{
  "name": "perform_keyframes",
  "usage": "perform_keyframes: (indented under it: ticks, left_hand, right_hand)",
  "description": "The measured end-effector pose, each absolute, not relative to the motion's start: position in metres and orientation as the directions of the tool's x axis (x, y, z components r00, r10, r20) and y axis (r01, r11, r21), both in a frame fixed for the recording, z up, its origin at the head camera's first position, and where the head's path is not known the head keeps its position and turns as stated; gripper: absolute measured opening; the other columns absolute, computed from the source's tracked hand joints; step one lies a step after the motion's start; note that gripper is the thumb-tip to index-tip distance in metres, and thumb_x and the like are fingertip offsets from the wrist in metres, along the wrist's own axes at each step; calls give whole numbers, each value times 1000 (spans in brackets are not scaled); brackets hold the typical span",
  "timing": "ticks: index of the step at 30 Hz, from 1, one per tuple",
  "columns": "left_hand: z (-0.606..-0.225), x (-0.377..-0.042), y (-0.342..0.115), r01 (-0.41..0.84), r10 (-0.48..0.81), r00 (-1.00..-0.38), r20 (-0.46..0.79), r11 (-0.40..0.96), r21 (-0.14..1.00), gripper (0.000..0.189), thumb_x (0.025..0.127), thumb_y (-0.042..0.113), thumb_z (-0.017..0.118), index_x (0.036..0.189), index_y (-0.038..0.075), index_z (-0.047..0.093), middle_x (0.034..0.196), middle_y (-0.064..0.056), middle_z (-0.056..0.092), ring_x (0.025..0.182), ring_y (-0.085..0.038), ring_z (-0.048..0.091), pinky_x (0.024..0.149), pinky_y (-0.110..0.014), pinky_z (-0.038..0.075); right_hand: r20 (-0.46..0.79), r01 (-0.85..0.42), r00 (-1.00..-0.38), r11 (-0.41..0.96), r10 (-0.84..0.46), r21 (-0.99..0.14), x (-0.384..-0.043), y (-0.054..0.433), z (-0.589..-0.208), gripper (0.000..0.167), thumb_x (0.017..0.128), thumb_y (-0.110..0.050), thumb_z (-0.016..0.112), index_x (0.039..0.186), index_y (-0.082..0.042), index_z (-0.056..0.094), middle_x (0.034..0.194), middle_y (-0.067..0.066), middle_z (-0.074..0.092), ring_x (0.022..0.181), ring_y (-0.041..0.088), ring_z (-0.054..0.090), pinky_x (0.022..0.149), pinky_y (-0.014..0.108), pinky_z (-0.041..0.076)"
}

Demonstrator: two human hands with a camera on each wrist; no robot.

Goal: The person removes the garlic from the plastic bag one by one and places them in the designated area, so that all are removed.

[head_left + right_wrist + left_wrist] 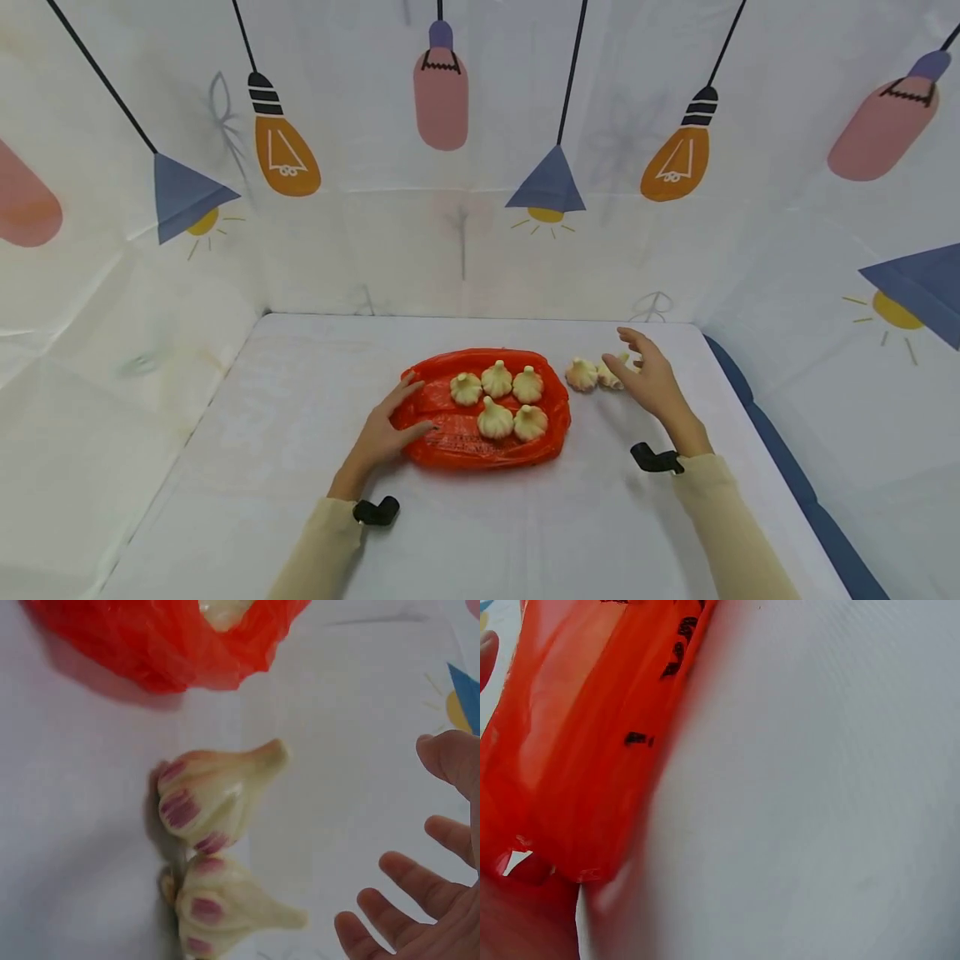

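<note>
Nearest, the left hand (381, 435) touches the end of a red bag (480, 457), thumb and fingers apart at its rim. Right of that thumb, five garlic bulbs (496, 421) sit inside. Farther out, the right hand (652, 383) is spread, gripping nothing; two loose bulbs (581, 375) lie side by side just left of it on the table (525, 533). A careless nudge could roll these round bulbs; a left-hand tug could collapse the soft rim and spill the others.
</note>
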State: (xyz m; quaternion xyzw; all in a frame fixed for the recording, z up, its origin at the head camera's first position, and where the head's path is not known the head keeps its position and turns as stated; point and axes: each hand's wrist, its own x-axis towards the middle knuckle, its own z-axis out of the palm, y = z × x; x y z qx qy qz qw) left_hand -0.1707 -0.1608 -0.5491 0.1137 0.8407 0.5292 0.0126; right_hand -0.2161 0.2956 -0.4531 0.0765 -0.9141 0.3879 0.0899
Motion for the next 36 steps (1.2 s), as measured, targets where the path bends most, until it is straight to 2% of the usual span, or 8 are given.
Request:
perform_keyframes:
  ticks: [7, 10, 16, 22, 28, 36]
  left_hand:
    - [-551, -172, -158, 78, 185, -983, 13, 352, 933, 75, 88, 31, 82, 154, 24, 48, 170, 5, 28, 159, -32, 19, 124, -63, 23]
    - [-552, -172, -160, 53, 188, -982, -15, 352, 935, 77, 86, 32, 84, 154, 26, 49, 171, 7, 24, 160, -32, 16, 124, -63, 23]
    - [-553, -174, -162, 52, 219, -975, -35, 377, 925, 80, 86, 35, 83, 156, 25, 46, 173, 3, 17, 160, -36, 12, 124, -64, 23]
    - [-555, -174, -162, 39, 220, -974, -51, 388, 921, 82, 85, 37, 84, 157, 27, 44, 174, 2, 15, 160, -36, 11, 124, -64, 21]
    - [-554, -174, -158, 55, 237, -971, -36, 368, 928, 82, 85, 33, 85, 156, 26, 45, 174, 0, 14, 160, -38, 10, 124, -65, 21]
    - [-554, -171, -160, 35, 203, -978, -38, 343, 939, 81, 84, 32, 86, 155, 30, 46, 173, 8, 16, 161, -33, 12, 125, -63, 21]
  right_hand:
    - [261, -301, -953, 613, -156, -731, -216, 263, -436, 62, 99, -29, 70, 151, -3, 46, 153, 21, 49, 140, 44, 45, 110, 62, 45]
    - [241, -322, -947, 600, -213, -732, -215, 248, -427, 67, 97, -31, 72, 152, -6, 45, 155, 19, 48, 141, 42, 45, 111, 61, 45]
    - [156, -346, -926, 609, -342, -714, -220, 219, -419, 73, 95, -36, 74, 157, -15, 40, 156, 14, 47, 141, 37, 46, 112, 58, 46]
    - [116, -401, -883, 603, -454, -689, -227, 193, -417, 78, 94, -34, 76, 158, -13, 38, 159, 14, 44, 141, 38, 47, 114, 57, 43]
    - [96, -422, -865, 608, -493, -672, -236, 174, -419, 78, 93, -34, 77, 157, -12, 39, 156, 11, 47, 140, 36, 48, 115, 55, 43]
    - [31, -425, -823, 580, -567, -695, -246, 148, -423, 79, 93, -33, 77, 159, -14, 37, 159, 9, 45, 145, 38, 45, 114, 60, 43]
